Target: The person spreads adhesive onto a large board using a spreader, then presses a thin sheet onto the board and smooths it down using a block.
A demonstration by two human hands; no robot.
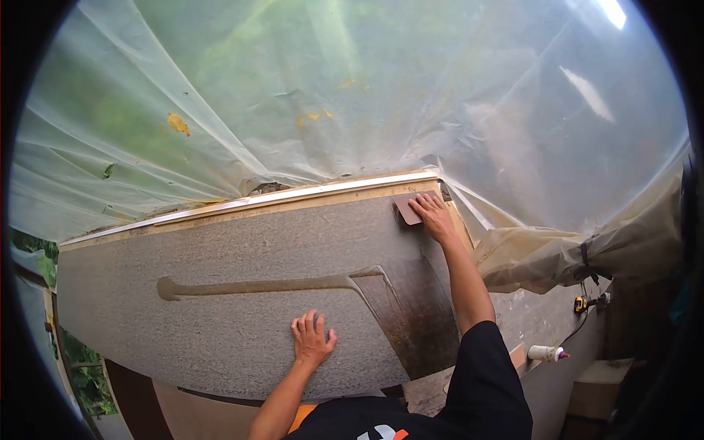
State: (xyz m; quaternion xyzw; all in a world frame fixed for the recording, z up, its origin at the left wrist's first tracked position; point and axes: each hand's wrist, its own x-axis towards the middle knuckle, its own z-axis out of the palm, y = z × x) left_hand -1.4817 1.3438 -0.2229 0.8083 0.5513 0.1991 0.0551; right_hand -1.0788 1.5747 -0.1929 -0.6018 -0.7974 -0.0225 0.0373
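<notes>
A grey, textured board (242, 242) lies in front of me, with a long bead of brownish liquid (257, 287) running along it from a round blob at the left. Toward the right, the bead bends and borders a dark, wet-looking patch (422, 315). My right hand (433, 215) grips a flat brown spreader (411, 210) and presses it on the board near its far right corner. My left hand (312, 341) rests on the board's near half, below the bead, fingers apart and slightly bent, holding nothing.
Wooden edging with a white strip (249, 199) borders the board's far side. Translucent plastic sheeting (352, 95) hangs behind it. On the right are a white bottle (545, 353), a yellow and black power tool (584, 303) and a box (600, 389).
</notes>
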